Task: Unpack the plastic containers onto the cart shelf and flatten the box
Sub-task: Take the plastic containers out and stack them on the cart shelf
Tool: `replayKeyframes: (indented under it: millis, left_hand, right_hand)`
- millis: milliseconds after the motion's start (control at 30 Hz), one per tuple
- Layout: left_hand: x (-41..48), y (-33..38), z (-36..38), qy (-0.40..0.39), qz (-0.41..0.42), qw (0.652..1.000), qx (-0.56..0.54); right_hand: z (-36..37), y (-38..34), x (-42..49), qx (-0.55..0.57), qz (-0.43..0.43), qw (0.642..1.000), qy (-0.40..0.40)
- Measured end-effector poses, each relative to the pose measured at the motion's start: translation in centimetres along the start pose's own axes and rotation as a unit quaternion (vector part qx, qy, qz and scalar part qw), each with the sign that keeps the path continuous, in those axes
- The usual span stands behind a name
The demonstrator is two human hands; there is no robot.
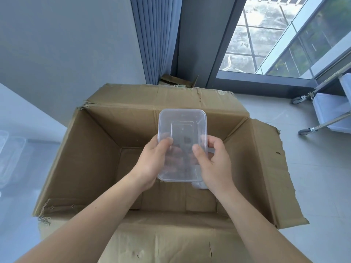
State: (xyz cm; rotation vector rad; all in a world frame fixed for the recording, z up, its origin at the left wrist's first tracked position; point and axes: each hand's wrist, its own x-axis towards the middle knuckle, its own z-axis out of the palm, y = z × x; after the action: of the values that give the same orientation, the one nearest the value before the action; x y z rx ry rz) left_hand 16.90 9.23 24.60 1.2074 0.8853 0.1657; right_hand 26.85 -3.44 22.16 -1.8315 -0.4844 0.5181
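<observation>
A clear rectangular plastic container (182,130) is held over the open cardboard box (91,149), its open side facing me. My left hand (152,164) grips its left edge with the thumb inside and fingers behind. My right hand (212,164) grips its right edge the same way. The box stands on the floor with its flaps spread outward. Another bit of clear plastic (199,185) shows just below the container, at the box's near wall. On the left edge of view lie clear containers (9,158) on a pale surface, blurred.
A wheeled metal cart (326,118) with white trays stands at the right by the window. A grey curtain (157,38) and a small cardboard piece (178,80) are behind the box. Tiled floor lies to the right of the box.
</observation>
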Motion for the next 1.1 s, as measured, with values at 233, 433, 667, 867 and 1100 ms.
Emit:
replayKeyframes:
  millis: [233,433,667,867,1100]
  left_hand:
    - [0.6,-0.4,-1.3,0.048,0.037,0.996,0.066]
    - [1.0,-0.6,-1.8,0.063,0.012,0.997,0.049]
    - [1.3,-1.2,-2.5,0.093,-0.016,0.995,0.039]
    - [1.4,-1.6,-3.0,0.100,-0.007,0.993,0.055]
    - [0.2,-0.7,-2.4,0.114,0.009,0.992,0.062]
  right_hand:
    - [-1.9,4.0,3.9,-0.219,0.132,0.967,-0.009]
    - [-1.7,8.7,5.4,-0.504,0.210,0.831,-0.107]
    - [-0.2,10.8,6.0,-0.579,0.198,0.779,-0.137]
    - [-0.6,11.2,6.8,-0.489,0.263,0.823,-0.121]
    - [-1.8,9.5,6.0,-0.503,0.218,0.831,-0.093]
